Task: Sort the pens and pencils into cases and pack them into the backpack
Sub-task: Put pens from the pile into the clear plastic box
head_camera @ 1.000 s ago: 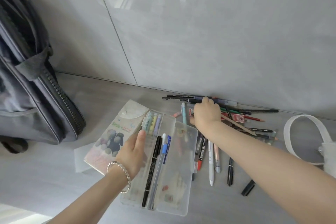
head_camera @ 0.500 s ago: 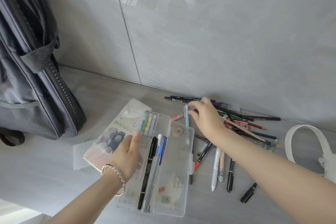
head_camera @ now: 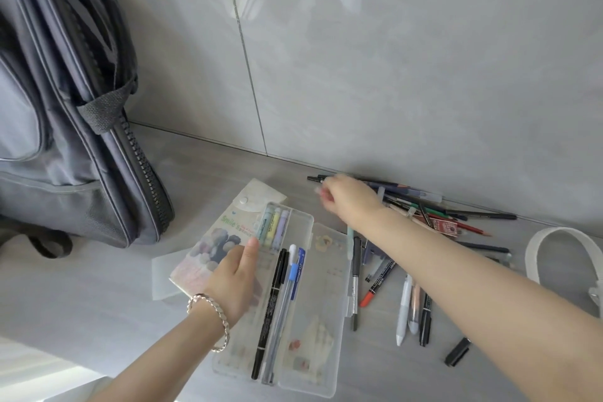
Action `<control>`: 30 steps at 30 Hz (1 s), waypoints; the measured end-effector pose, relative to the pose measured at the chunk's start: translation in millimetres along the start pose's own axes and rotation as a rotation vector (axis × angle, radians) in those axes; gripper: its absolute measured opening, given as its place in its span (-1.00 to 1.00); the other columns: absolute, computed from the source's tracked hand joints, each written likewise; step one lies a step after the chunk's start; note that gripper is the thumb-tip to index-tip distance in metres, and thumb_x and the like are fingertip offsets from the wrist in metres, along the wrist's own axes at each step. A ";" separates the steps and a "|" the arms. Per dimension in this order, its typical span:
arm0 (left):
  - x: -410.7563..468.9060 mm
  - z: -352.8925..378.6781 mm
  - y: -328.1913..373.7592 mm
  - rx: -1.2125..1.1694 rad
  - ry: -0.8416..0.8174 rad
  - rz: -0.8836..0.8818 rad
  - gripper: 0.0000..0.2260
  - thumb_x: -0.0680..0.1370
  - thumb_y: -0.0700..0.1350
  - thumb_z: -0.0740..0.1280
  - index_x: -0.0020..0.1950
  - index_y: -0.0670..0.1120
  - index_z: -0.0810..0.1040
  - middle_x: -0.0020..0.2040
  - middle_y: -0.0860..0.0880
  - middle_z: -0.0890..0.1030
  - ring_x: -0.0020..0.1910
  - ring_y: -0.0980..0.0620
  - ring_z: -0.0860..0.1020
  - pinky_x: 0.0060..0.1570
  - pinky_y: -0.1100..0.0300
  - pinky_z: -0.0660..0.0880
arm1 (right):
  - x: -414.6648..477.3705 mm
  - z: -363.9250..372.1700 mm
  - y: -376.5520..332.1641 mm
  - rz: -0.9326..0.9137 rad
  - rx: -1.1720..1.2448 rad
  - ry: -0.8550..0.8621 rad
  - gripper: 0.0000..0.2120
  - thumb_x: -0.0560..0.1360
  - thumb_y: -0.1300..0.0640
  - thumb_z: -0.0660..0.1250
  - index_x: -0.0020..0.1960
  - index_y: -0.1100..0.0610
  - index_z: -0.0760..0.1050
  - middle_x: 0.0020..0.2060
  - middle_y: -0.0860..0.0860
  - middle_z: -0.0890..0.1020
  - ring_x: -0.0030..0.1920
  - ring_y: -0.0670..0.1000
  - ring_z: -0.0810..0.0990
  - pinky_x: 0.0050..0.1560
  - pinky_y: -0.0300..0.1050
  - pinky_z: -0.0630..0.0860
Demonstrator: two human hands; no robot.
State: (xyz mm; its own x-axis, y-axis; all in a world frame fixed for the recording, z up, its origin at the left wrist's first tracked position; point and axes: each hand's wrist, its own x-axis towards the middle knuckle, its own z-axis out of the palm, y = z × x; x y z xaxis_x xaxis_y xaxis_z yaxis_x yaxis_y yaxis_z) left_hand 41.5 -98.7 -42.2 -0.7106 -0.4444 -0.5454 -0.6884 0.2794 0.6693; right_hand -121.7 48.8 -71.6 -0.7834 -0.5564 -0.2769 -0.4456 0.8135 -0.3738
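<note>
Clear plastic case (head_camera: 326, 313), lid open, lies flat on the grey floor (head_camera: 98, 297); holds three pastel highlighters (head_camera: 273, 228), a black pen (head_camera: 270, 313) and a blue-capped pen (head_camera: 287, 297). Left hand (head_camera: 236, 281), fingers loosely spread, rests on the case's left edge, over a printed pouch (head_camera: 212, 248). Right hand (head_camera: 350, 197), blurred, grip cannot be told, hovers over the loose pens and pencils (head_camera: 424, 215) by the wall. Grey backpack (head_camera: 65, 127) stands at left, well apart
</note>
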 end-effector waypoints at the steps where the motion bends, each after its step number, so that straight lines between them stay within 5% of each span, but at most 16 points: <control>1: -1.1 2.6 -0.3 -0.020 0.011 0.002 -0.54 0.59 0.14 -0.04 -0.28 -0.14 0.41 -0.41 -0.09 0.52 -0.44 0.04 0.49 -0.42 0.28 0.38 | -7.5 -7.5 -1.2 0.051 0.169 0.126 -0.89 0.54 0.15 0.21 -0.04 0.18 0.46 -0.20 0.08 0.54 -0.17 0.15 0.58 -0.15 -0.11 0.45; 4: -8.9 17.1 -1.0 -0.090 0.011 0.031 -0.62 0.59 0.15 -0.02 -0.20 -0.06 0.41 -0.42 -0.08 0.55 -0.45 0.03 0.51 -0.36 0.22 0.44 | -54.3 -31.0 -12.4 0.113 0.606 0.268 -0.76 0.49 0.22 0.29 0.15 0.07 0.43 -0.32 -0.02 0.56 -0.35 -0.03 0.54 -0.25 -0.38 0.41; 6: -14.4 34.2 -0.8 -0.122 -0.034 0.042 -0.58 0.59 0.15 -0.04 -0.18 -0.08 0.46 -0.48 -0.04 0.55 -0.49 0.09 0.52 -0.35 0.29 0.45 | -93.9 -40.8 -22.6 0.104 0.801 0.226 -0.81 0.47 0.23 0.34 0.04 0.05 0.46 -0.33 -0.01 0.62 -0.38 -0.06 0.58 -0.21 -0.34 0.47; 8: -19.0 53.4 3.4 -0.187 -0.113 -0.010 -0.45 0.54 0.25 -0.03 -0.07 -0.18 0.52 -0.26 -0.16 0.65 -0.17 0.04 0.64 -0.04 0.25 0.52 | -130.3 -44.4 -36.3 0.095 0.920 0.112 -0.83 0.44 0.21 0.38 -0.04 -0.01 0.48 -0.35 -0.02 0.64 -0.42 -0.09 0.59 -0.21 -0.28 0.53; 10: -26.0 72.3 9.5 -0.192 -0.184 -0.016 -0.48 0.54 0.26 -0.03 0.04 -0.11 0.52 0.02 -0.20 0.61 0.26 0.07 0.46 0.41 0.06 0.24 | -159.3 -37.1 -43.6 0.126 0.866 -0.003 -0.85 0.44 0.18 0.39 -0.07 -0.03 0.49 -0.33 -0.04 0.65 -0.43 -0.16 0.56 -0.25 -0.38 0.50; 11: -30.8 80.0 13.3 -0.167 -0.198 0.007 -0.56 0.59 0.17 -0.04 0.03 -0.10 0.50 -0.06 -0.12 0.59 0.20 0.25 0.42 0.45 0.25 0.04 | -172.1 -30.7 -44.1 0.136 0.777 -0.044 -0.87 0.45 0.16 0.38 -0.08 -0.02 0.49 -0.32 -0.04 0.65 -0.43 -0.20 0.53 -0.27 -0.42 0.46; 13: -38.5 90.4 23.0 -0.143 -0.173 0.041 -0.68 0.63 0.03 -0.03 -0.02 -0.11 0.44 -0.25 0.01 0.47 -0.17 0.35 0.39 -0.02 0.75 0.13 | -188.8 -14.0 -39.3 0.126 0.590 -0.069 -0.95 0.45 0.15 0.36 -0.12 0.03 0.50 -0.30 -0.05 0.63 -0.41 -0.18 0.49 -0.28 -0.39 0.41; 15: -45.0 101.8 30.2 -0.175 -0.168 0.076 -0.69 0.62 0.03 0.02 0.00 -0.15 0.44 -0.31 0.02 0.44 -0.31 0.21 0.40 -0.30 0.64 0.32 | -202.2 -2.3 -31.5 0.130 0.473 -0.070 -0.97 0.45 0.13 0.34 -0.14 0.07 0.50 -0.25 -0.13 0.53 -0.40 -0.16 0.45 -0.28 -0.34 0.33; 18: -50.8 111.1 35.0 -0.198 -0.195 0.083 -0.59 0.60 0.08 0.06 0.14 -0.23 0.43 -0.23 -0.10 0.54 -0.20 -0.04 0.53 -0.11 0.22 0.49 | -216.7 3.6 -24.4 0.138 0.305 -0.083 -0.84 0.49 0.04 0.29 0.03 0.04 0.50 -0.08 -0.21 0.35 -0.22 -0.26 0.46 -0.10 -0.26 0.29; 20: -52.2 113.9 36.9 -0.216 -0.189 0.098 -0.60 0.60 0.09 0.06 0.12 -0.22 0.43 -0.24 -0.12 0.57 -0.24 -0.07 0.55 -0.16 0.20 0.52 | -224.5 2.6 -21.7 0.153 0.303 -0.040 -0.73 0.48 0.01 0.29 0.17 -0.05 0.43 -0.02 -0.22 0.33 -0.12 -0.26 0.46 -0.01 -0.22 0.34; 24: -53.4 109.8 42.6 -0.262 -0.201 0.102 -0.67 0.61 0.08 0.05 0.04 -0.16 0.42 -0.40 -0.10 0.54 -0.42 -0.01 0.52 -0.39 0.24 0.48 | -225.5 -13.3 -13.1 0.385 0.819 0.211 -0.69 0.46 0.29 0.21 0.02 -0.11 0.39 -0.19 -0.12 0.31 -0.29 -0.17 0.34 -0.16 -0.32 0.32; 27: -57.1 107.1 41.9 -0.255 -0.242 0.093 -0.65 0.60 0.11 0.04 0.08 -0.14 0.42 -0.41 -0.10 0.56 -0.50 0.03 0.54 -0.36 0.18 0.51 | -223.5 -18.8 -4.1 0.527 1.302 0.121 -0.57 0.40 0.50 0.06 -0.08 0.00 0.42 -0.24 0.00 0.26 -0.36 -0.06 0.30 -0.24 -0.19 0.30; 30: -61.5 104.5 38.7 -0.228 -0.268 0.083 -0.64 0.60 0.11 0.04 0.06 -0.14 0.43 -0.41 -0.10 0.57 -0.59 0.13 0.54 -0.49 0.30 0.49 | -221.0 -15.5 -3.6 0.486 1.299 0.116 -0.60 0.44 0.45 0.17 -0.09 -0.06 0.46 -0.20 -0.01 0.41 -0.22 -0.03 0.43 -0.16 -0.13 0.35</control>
State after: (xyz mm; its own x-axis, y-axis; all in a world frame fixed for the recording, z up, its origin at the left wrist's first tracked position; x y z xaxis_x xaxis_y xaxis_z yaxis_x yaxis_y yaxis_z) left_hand 43.4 28.4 -35.5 -0.7963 -0.1810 -0.5772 -0.5983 0.0948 0.7957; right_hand 46.3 171.5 4.7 -0.8016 -0.1975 -0.5642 0.5454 0.1450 -0.8256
